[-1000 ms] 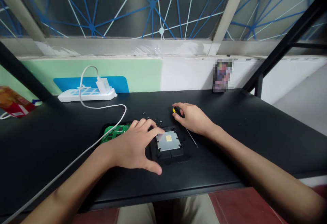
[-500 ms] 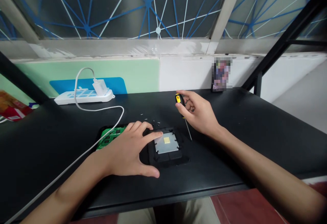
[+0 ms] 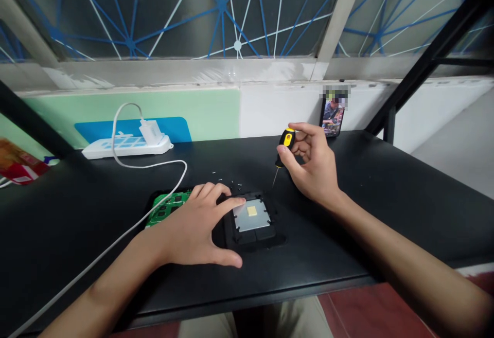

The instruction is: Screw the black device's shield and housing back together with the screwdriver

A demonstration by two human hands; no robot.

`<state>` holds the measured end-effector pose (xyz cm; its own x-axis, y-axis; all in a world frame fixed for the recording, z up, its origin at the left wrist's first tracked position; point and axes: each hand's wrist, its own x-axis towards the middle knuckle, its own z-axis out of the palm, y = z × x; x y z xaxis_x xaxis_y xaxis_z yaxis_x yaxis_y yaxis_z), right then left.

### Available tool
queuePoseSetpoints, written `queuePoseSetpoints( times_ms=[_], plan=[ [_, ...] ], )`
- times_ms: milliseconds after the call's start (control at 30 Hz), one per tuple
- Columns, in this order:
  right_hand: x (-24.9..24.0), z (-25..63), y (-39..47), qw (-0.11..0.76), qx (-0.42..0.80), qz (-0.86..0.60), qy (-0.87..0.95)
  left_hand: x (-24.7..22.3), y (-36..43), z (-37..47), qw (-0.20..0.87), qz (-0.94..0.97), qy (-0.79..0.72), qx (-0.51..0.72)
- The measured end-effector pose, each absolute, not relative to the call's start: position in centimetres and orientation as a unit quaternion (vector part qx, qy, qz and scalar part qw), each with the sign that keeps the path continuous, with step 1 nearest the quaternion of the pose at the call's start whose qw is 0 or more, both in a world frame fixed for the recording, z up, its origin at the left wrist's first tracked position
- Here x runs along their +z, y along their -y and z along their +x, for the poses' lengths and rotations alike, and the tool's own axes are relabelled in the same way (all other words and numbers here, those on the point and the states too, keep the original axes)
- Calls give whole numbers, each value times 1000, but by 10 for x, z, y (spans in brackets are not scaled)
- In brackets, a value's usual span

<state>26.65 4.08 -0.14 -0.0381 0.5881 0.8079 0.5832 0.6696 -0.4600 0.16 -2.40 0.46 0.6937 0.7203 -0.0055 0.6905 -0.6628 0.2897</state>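
Observation:
My right hand (image 3: 316, 168) is closed round a black and yellow screwdriver (image 3: 287, 140), its thin shaft pointing down at the right of a black casing (image 3: 266, 235). Set in that casing is a silver metal plate (image 3: 243, 220) with a small cream square pad (image 3: 251, 211) on it. Spread over the casing's left side, my left hand (image 3: 193, 225) has its fingers apart, one fingertip on the plate's upper left corner. Partly hidden behind this hand is a green circuit board (image 3: 168, 208). Several tiny screws (image 3: 221, 179) lie above the casing.
A white power strip (image 3: 127, 146) with a plugged-in charger (image 3: 151, 131) stands at the back left. Its white cable (image 3: 154, 166) runs across the black table (image 3: 386, 199) toward the front left. A phone (image 3: 332, 117) leans on the wall, and a red packet (image 3: 23, 165) is at far left.
My right hand has moved up and slightly right with the screwdriver, whose shaft now tilts down to the left instead of the right. The left hand has hardly moved.

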Motion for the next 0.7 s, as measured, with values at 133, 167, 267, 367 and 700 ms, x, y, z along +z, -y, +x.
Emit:
queuePoseSetpoints(
  times_ms=[133,167,267,367,700],
  plan=[
    [-2,267,-42,588,9,-397,705,5,24,1,138,910,-387,50],
    [-2,267,-42,596,16,-393,700,5,24,1,138,911,-386,51],
    [-3,266,-41,615,50,-379,690,5,24,0,139,910,-388,56],
    [-4,264,-40,627,86,-373,679,6,25,0,145,908,-389,59],
    [-14,258,-39,615,131,-381,678,5,24,0,142,912,-381,57]
  ],
)
